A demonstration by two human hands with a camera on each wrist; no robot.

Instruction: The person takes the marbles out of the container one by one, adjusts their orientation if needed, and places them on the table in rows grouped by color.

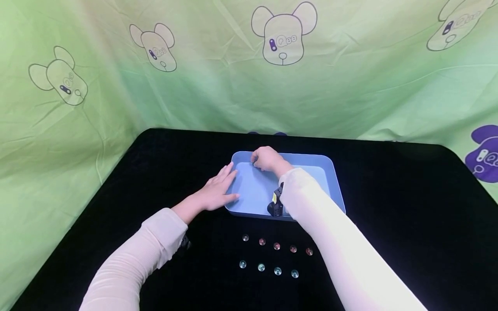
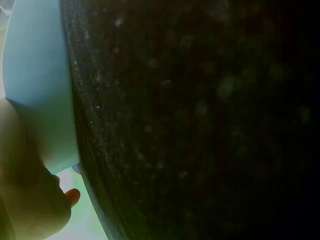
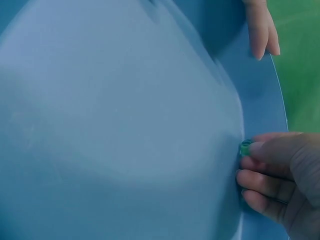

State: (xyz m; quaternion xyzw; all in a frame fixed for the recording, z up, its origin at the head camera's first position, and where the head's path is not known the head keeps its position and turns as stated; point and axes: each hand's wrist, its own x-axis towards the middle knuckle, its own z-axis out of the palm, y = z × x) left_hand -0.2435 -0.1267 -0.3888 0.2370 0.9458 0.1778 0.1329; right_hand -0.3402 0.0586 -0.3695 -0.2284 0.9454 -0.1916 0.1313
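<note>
A light blue rectangular tray (image 1: 253,190) lies on the black tabletop. Over its far left part, my right hand (image 1: 267,159) pinches a small green glass marble (image 3: 245,148) between thumb and forefinger, low beside the inner wall in the right wrist view. With fingers spread, my left hand (image 1: 215,190) rests on the tray's left rim. Its fingertips (image 3: 258,47) also show on the rim in the right wrist view. Nearer to me on the cloth sit two rows of glass marbles, reddish ones (image 1: 276,246) behind and blue-green ones (image 1: 278,271) in front.
A black table cover (image 1: 389,194) spreads around the tray. Behind the table hangs a green curtain (image 1: 218,95) with bear-head drawings. A black wrist camera (image 1: 276,203) on my right sleeve overlaps the tray's near side. My right forearm (image 1: 342,242) passes just right of the marbles.
</note>
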